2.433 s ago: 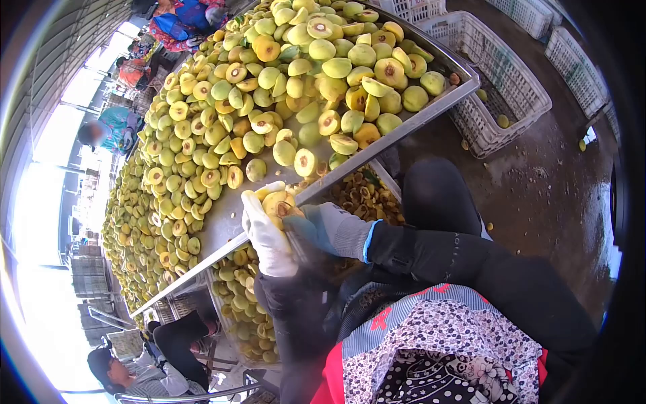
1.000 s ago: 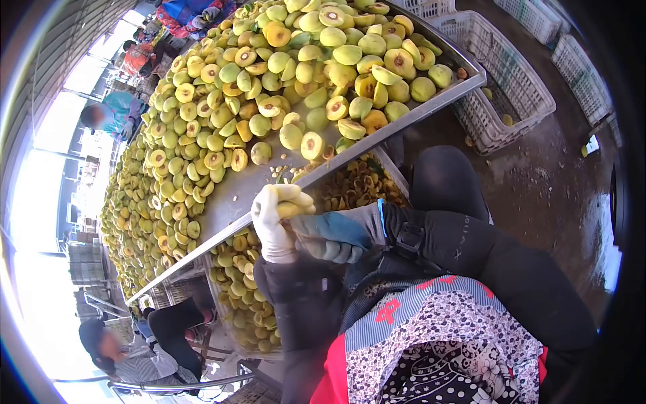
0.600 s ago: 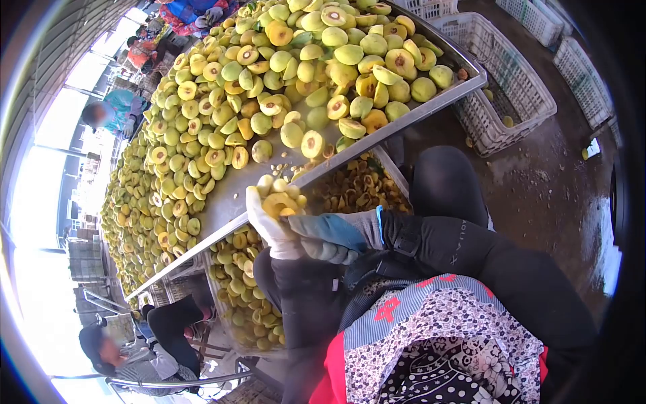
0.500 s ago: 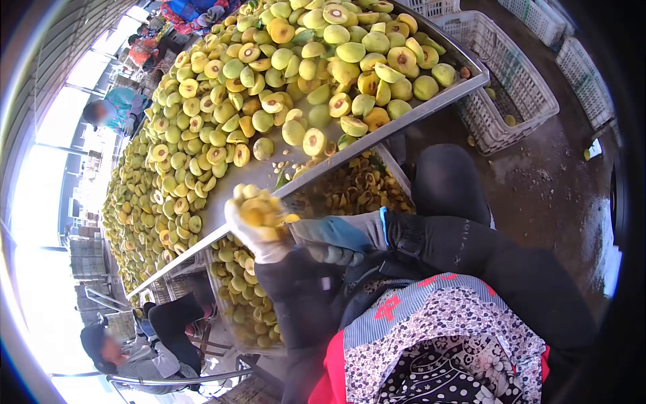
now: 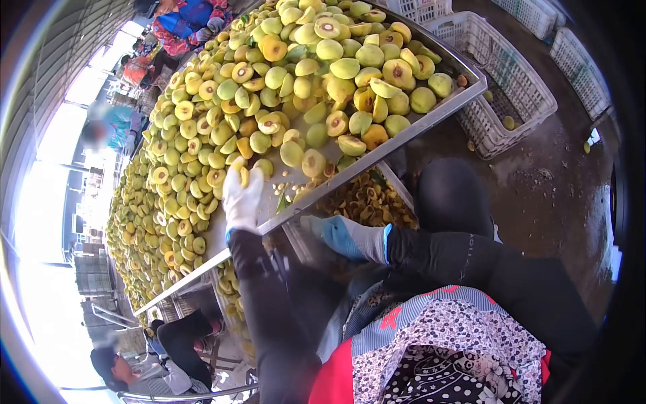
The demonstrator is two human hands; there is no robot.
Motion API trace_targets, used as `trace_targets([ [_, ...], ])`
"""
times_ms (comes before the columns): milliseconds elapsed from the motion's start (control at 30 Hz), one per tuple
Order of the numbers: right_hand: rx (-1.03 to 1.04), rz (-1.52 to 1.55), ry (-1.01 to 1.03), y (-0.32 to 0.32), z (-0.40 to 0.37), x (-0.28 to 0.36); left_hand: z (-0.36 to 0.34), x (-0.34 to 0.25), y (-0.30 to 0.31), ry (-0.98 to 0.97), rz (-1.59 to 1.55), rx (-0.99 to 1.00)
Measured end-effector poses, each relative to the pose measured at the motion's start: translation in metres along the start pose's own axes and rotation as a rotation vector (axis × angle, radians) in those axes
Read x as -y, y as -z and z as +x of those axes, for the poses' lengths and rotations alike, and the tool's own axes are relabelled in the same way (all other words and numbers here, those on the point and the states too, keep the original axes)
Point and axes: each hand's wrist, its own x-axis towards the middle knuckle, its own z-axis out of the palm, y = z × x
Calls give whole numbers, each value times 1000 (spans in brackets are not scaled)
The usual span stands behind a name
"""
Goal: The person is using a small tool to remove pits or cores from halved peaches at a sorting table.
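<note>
My left hand [image 5: 243, 200], in a white glove, reaches over the metal table's near edge into the pile of halved yellow-green peaches [image 5: 296, 87]. Its fingers close around a yellow peach half [image 5: 243, 176], and another peach half [image 5: 264, 167] lies right beside the fingertips. Lower and to the right, my right hand [image 5: 338, 236] wears a grey and blue glove and hovers just in front of the table edge. Its fingers are curled together; anything inside them is hidden. Small pale pits and a green leaf [image 5: 282, 202] lie on the metal between the hands.
The table's raised metal rim [image 5: 397, 139] runs diagonally before me. Below it are dark yellow scraps [image 5: 370, 198] and a container of peach halves [image 5: 232, 303]. White plastic crates [image 5: 518, 128] stand on the wet floor at right. Several people [image 5: 145, 377] sit or stand along the left.
My left hand, which held several peach pieces near my right hand, has moved up onto the table, and those pieces no longer show in it. My right hand has shifted slightly up and away from it.
</note>
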Motion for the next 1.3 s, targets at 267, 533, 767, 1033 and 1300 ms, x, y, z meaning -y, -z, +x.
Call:
trace_targets([
  [267,47,380,-859,63,31,136,23,36,-54,137,-248,58],
  [533,-184,184,-175,24,26,74,-59,-61,0,350,-1160,197],
  [767,-92,-46,-160,30,19,69,-82,-83,-10,263,-1042,85],
  [1033,73,313,-474,25,16,80,-101,-106,-23,286,-975,-186],
  [1300,68,515,-586,5,11,63,-110,-93,-17,245,-895,-145],
])
